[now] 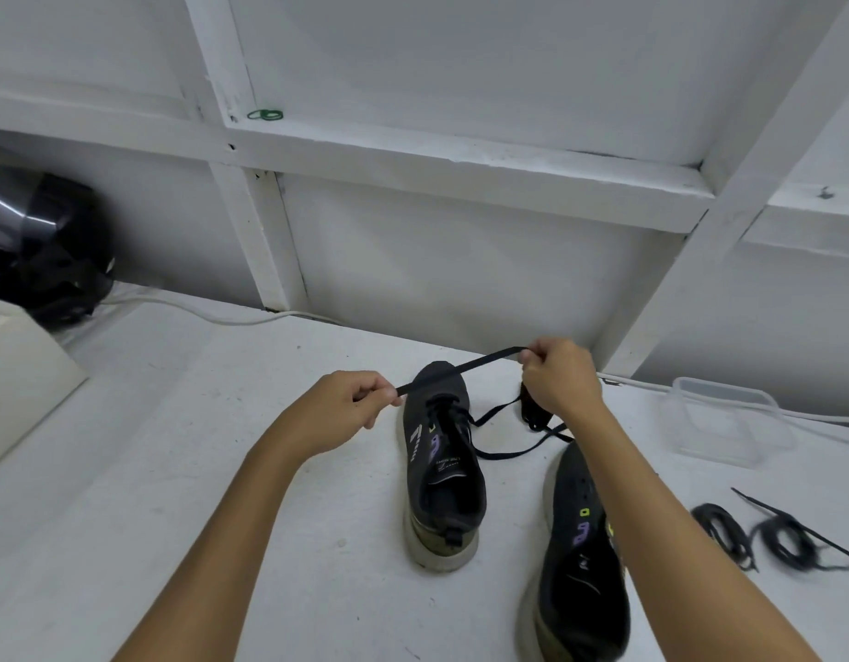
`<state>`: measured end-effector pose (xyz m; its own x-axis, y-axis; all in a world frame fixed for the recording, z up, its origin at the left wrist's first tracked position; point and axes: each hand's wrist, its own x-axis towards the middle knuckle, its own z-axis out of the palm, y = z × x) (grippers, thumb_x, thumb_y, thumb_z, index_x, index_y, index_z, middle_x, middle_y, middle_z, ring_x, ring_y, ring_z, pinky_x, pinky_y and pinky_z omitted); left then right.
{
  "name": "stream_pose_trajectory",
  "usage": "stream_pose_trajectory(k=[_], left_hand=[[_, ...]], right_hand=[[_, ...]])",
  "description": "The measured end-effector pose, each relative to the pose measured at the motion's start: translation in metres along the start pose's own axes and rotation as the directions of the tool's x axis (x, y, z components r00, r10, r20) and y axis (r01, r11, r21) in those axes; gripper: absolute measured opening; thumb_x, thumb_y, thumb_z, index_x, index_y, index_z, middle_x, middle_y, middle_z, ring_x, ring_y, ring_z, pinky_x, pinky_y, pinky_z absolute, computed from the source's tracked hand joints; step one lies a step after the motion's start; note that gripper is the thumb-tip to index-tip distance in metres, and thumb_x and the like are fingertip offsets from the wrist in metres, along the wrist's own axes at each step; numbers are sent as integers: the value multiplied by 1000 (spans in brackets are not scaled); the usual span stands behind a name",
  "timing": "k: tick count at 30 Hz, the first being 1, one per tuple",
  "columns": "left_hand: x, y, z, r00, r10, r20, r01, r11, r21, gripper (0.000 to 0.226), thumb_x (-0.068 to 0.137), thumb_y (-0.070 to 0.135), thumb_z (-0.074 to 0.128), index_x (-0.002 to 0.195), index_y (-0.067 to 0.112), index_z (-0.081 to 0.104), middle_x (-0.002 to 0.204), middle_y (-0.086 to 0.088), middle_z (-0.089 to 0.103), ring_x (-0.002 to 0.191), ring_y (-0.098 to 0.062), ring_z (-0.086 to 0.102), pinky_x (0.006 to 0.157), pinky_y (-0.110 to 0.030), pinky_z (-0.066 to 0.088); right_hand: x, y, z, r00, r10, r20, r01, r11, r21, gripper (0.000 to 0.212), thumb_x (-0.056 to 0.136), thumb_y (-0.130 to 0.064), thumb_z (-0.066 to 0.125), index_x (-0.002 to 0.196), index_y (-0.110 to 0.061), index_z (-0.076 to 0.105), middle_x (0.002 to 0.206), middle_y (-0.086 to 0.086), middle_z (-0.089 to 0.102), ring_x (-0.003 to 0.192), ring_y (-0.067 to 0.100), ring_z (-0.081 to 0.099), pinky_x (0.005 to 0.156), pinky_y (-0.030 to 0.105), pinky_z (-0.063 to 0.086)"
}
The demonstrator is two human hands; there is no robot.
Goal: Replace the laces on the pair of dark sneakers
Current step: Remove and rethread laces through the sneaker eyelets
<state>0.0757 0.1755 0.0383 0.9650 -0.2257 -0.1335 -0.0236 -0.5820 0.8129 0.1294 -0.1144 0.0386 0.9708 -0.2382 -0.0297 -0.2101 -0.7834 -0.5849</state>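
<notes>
A black lace (461, 369) is stretched taut above the left sneaker (444, 465), pinched by the left hand (351, 406) at nine o'clock and the right hand (559, 375) at two. The other sneaker (580, 556) lies at four o'clock on the white table (198, 446), with two coiled laces (766, 537) further out at three.

The left hand (346, 407) and right hand (559, 379) pinch a black lace (461, 370) stretched between them. It hangs above the left sneaker (444, 475) on the table (174, 470).
</notes>
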Motion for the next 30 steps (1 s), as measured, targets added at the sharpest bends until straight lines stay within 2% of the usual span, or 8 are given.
stream_pose_trajectory(k=[5,7,10,12,14,18,24,30], left_hand=[[-2,-11,10,979,-115,169,120,993,-18,23,103,17,48,109,31,66,93,16,76,83,1,70,75,-25,47],[-2,-15,16,973,-159,165,172,983,-66,20,102,14,49,107,26,65,95,15,77,89,-1,72,79,-29,51],[-1,-17,28,979,-184,82,196,967,-166,11,99,17,56,99,21,66,94,13,77,90,-1,72,79,-29,51],[-2,-17,38,980,-196,-25,185,954,-234,8,97,27,62,97,26,70,95,12,76,90,-1,69,77,-26,49],[-2,-17,49,965,-230,-126,183,935,-304,8,95,33,66,96,30,73,90,11,72,83,-5,64,73,-22,46],[0,-18,68,945,-286,-158,180,860,-478,8,95,24,67,101,20,71,82,4,74,78,-6,68,64,-18,50],[-2,-22,82,935,-300,-191,131,790,-599,9,91,7,69,96,14,72,82,-1,77,83,-11,73,71,-18,56],[-3,-19,90,933,-284,-221,111,811,-575,8,91,9,70,95,15,71,81,1,76,79,-7,71,68,-17,55]], right_hand=[[4,3,1,997,69,-46,-68,997,27,17,97,-24,58,88,-18,70,81,5,68,80,29,61,58,30,39],[-1,3,4,997,64,-41,-64,998,16,18,98,-28,60,110,-21,71,106,7,74,93,29,63,70,33,47],[-19,-1,10,999,-41,36,40,999,35,54,95,-34,67,146,-24,50,135,4,63,121,27,59,95,38,47],[-36,-8,15,985,-148,94,134,981,138,45,93,-35,69,135,-29,56,124,-3,65,107,18,64,94,36,49],[-50,-14,19,940,-261,218,229,960,162,19,91,-34,68,110,-34,68,102,-16,70,82,1,64,80,26,50],[-67,-21,25,829,-339,445,376,927,6,16,85,-28,65,95,-31,76,99,-15,61,82,4,60,77,26,52],[-73,-21,43,851,-371,372,434,895,-101,19,90,-23,66,105,-20,76,111,-2,54,97,18,58,78,24,43],[-74,-18,54,866,-389,315,428,902,-64,18,94,-29,68,106,-20,79,95,-3,50,95,21,59,77,26,42]])
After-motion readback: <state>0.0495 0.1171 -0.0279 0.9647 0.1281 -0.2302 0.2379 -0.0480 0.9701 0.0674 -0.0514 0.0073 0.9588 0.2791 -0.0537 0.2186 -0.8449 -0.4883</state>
